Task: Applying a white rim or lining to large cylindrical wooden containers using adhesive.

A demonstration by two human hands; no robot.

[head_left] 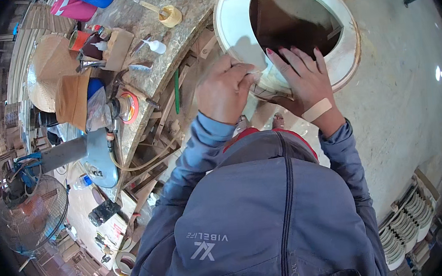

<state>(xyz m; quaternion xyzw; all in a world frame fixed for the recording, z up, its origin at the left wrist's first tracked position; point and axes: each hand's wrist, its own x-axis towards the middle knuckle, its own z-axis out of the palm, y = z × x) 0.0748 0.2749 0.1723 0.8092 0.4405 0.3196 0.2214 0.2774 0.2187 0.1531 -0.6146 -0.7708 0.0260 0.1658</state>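
Note:
A white, round wooden frame with a large teardrop-shaped opening stands in front of me. My left hand is closed in a pinch at its near left edge. A small pale bit shows at the fingertips, too little to name. My right hand lies with fingers stretched out over the near part of the frame, the fingertips reaching the edge of the opening. A beige adhesive bandage crosses the back of that wrist. The palm side of both hands is hidden.
On the worn workbench at left are a yellow cup with a brush, a white squeeze bottle, a small brush and an orange sander. A caged fan stands lower left. White curved parts are stacked lower right.

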